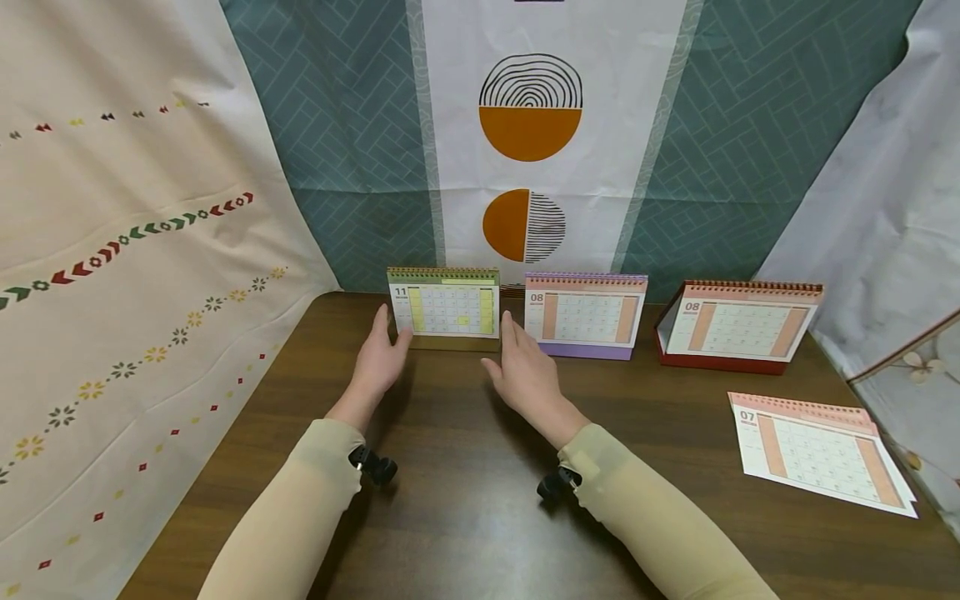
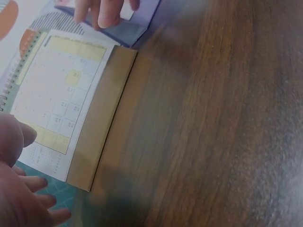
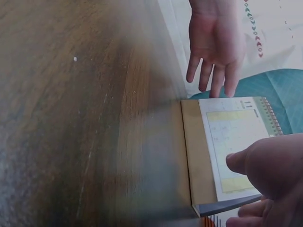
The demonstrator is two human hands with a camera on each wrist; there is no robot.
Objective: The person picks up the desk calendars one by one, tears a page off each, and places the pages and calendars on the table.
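A desk calendar with a green top and brown base, page 11 [image 1: 453,310], stands upright at the back of the table. My left hand [image 1: 377,357] is at its left side, fingers straight and thumb apart. On the other side, my right hand [image 1: 527,373] has its fingers extended by the calendar's right edge, close to the purple calendar [image 1: 585,312]. Both palms face inward; neither hand grips anything. Whether fingertips touch the calendar's edges I cannot tell. The right wrist view shows the green calendar [image 3: 232,142] between the left hand [image 3: 215,42] and the right hand [image 3: 279,165].
A red-based calendar, page 08 [image 1: 738,325], stands at the back right. Loose calendar sheets, 07 on top [image 1: 821,454], lie in front of it on the brown wooden table [image 1: 450,533]. Patterned cloths [image 1: 352,125] hang behind and at both sides.
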